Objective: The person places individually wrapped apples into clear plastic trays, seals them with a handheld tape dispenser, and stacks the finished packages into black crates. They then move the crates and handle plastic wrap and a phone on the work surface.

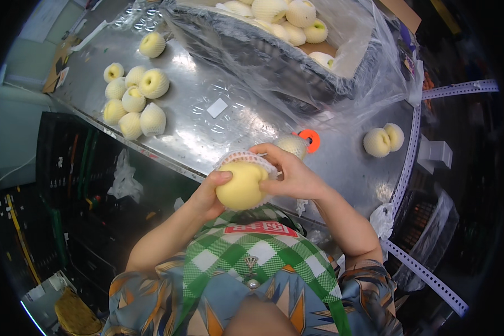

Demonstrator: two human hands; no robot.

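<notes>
Between my two hands is a large pale yellow apple (241, 187), held above my lap near the table's front edge. A white foam net sleeve (252, 157) lies around its far side, while the near side is bare. My left hand (212, 189) grips the apple from the left, thumb on top. On the right, my right hand (292, 174) holds the fruit and the edge of the net, with the thumb near the apple's dimple. Just beyond my right hand sits another netted apple (292, 145), partly hidden, beside an orange-red tape roll (311, 140).
On the metal table (185, 126), several netted apples (134, 98) cluster at the left and two netted apples (378, 142) touch at the right. A plastic-lined crate (277, 63) of netted apples stands at the back. A white card (217, 108) lies mid-table. Perforated metal posts (407, 155) border the right.
</notes>
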